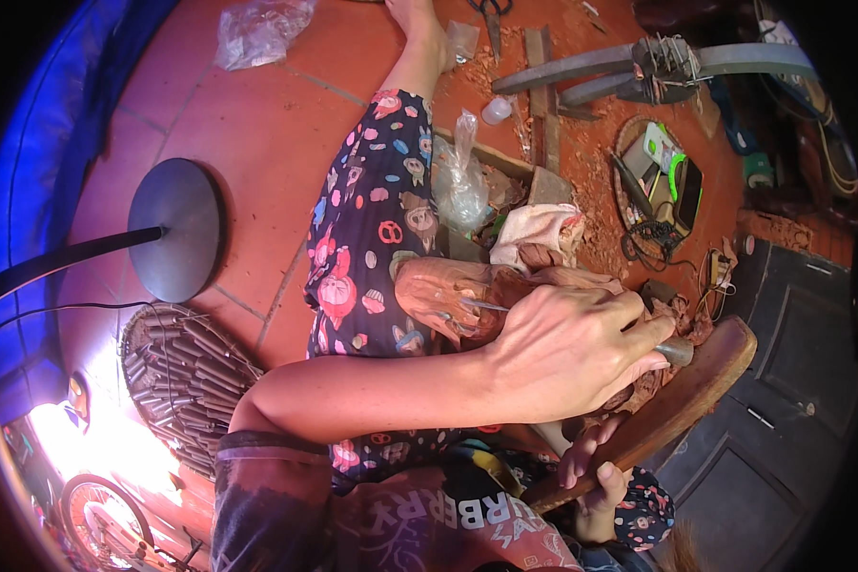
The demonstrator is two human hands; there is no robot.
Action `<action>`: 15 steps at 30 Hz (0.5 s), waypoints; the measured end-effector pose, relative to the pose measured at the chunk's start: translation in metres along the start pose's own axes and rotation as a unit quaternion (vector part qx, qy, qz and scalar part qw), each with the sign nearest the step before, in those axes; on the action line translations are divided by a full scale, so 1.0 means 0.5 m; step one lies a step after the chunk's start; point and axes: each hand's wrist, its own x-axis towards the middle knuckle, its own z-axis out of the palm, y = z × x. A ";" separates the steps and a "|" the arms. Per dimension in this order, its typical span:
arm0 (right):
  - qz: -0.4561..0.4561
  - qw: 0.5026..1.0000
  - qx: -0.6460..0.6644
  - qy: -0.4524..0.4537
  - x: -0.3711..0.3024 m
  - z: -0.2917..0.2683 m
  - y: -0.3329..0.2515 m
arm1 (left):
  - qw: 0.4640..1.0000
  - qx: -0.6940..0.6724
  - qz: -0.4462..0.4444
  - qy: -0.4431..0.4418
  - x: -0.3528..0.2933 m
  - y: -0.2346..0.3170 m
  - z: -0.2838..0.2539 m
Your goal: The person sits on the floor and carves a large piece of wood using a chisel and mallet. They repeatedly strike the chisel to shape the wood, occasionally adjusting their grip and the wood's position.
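My left hand (577, 353) is wrapped round a carving chisel. The chisel's thin metal blade (484, 305) points left and meets a reddish-brown wood carving (439, 296), which rests against my patterned trouser leg (362, 238). The chisel's butt end (675, 352) sticks out past my fingers. Low on the right, my right hand (596, 481) grips the narrow end of a flat wooden mallet (682, 410). The mallet's broad end lies close to the chisel butt; whether they touch I cannot tell. My left hand and forearm hide part of the carving.
A basket of many chisels (181, 381) and a black round lamp base (176, 229) stand left. Beyond the carving are a pale cloth (539, 234) and a plastic bag (462, 181). A round tray (629, 143), bound wooden bars (658, 71), scissors (492, 24) and wood shavings lie farther off.
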 end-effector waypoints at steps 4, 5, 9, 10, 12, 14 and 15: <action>-0.027 1.000 -0.002 0.001 0.002 -0.004 0.009 | 1.000 -0.001 0.010 0.017 0.002 -0.003 -0.002; -0.026 1.000 0.000 0.004 0.001 -0.003 0.010 | 1.000 0.003 0.007 0.015 0.002 -0.003 -0.003; 0.021 0.999 -0.037 0.010 0.002 0.000 0.000 | 1.000 0.020 -0.011 0.000 0.006 -0.002 -0.008; 0.027 0.999 -0.025 0.011 0.001 0.001 -0.001 | 1.000 0.025 -0.019 -0.004 0.005 -0.002 -0.008; 0.039 0.999 -0.016 0.017 0.000 0.005 -0.002 | 0.999 0.032 -0.010 0.017 0.001 -0.010 0.002; 0.050 0.998 -0.020 0.027 0.004 0.011 -0.008 | 0.999 0.036 -0.014 0.017 0.004 -0.011 0.003; 0.051 0.998 -0.040 0.025 0.003 0.008 -0.014 | 0.999 0.037 -0.023 0.007 0.004 -0.009 -0.001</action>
